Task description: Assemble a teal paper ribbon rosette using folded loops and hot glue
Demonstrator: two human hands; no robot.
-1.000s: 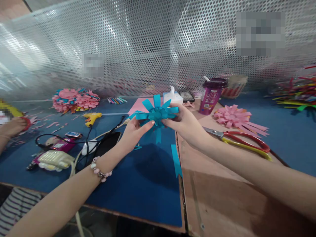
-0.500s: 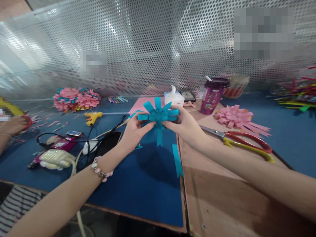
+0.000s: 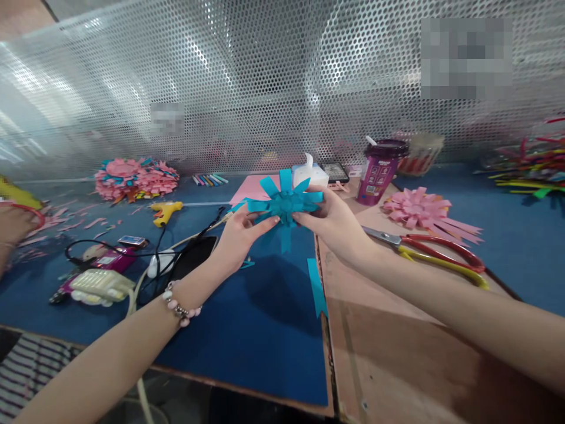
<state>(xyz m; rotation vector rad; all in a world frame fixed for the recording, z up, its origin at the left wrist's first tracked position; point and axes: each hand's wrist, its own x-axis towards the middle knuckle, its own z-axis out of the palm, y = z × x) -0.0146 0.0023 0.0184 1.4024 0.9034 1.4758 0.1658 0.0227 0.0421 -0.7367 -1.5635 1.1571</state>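
Note:
A turquoise paper flower [image 3: 286,203], with strips spread out like petals round a layered centre, is held up over the blue table top. My left hand [image 3: 242,232] grips its left side, thumb pressed on the front near the centre. On the right side my right hand [image 3: 333,221] pinches it in the same way, thumb by the middle. Some fingers of both hands are hidden behind the petals. Below on the table, a loose turquoise paper strip [image 3: 316,288] with a notched end lies along the seam between blue and brown surfaces.
Large scissors [image 3: 397,238] and a pink paper flower [image 3: 418,207] lie at right, near a purple cup [image 3: 380,174]. A yellow glue gun [image 3: 166,212], black phone [image 3: 193,258] and power strip [image 3: 103,284] with cables are at left. Another person's hand [image 3: 15,227] holds red-handled scissors.
The turquoise flower has tilted slightly and shifted a little to the right in my hands, its lower petal looking shorter. The other person's hand at far left has moved left.

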